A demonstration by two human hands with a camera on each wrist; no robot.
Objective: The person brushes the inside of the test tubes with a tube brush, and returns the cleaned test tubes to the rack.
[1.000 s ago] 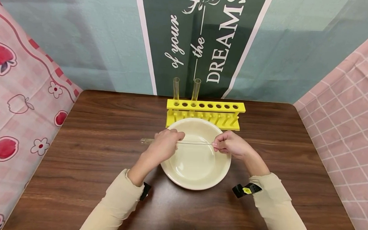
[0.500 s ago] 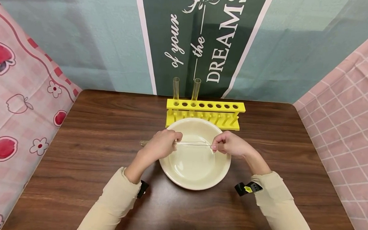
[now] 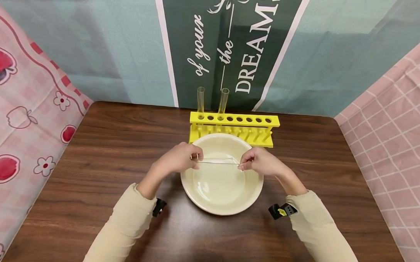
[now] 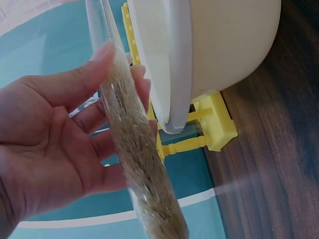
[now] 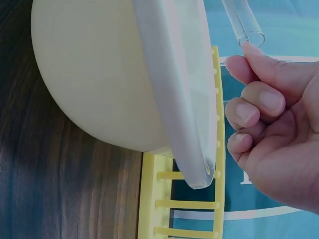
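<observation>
A clear glass test tube (image 3: 217, 161) lies level above a cream basin (image 3: 221, 210). My left hand (image 3: 177, 159) holds its left part between thumb and fingers. Inside the tube sits a test tube brush; its tan bristles (image 4: 139, 144) fill the part by my left palm in the left wrist view. The brush's twisted wire runs along the tube to the tube's mouth (image 5: 251, 39). There my right hand (image 3: 264, 162) pinches the wire end between thumb and forefinger, its other fingers curled. The tube's closed end is hidden behind my left hand in the head view.
Behind the basin stands a yellow test tube rack (image 3: 234, 119) with a row of holes and pegs. Two clear test tubes (image 3: 200, 101) stand upright in it, towards its left side. All rest on a dark wooden table (image 3: 126, 143) against a fabric-covered wall.
My left hand has shifted left along the tube and now covers its left end, which stuck out before. The right hand has moved slightly left, still pinching the wire.
</observation>
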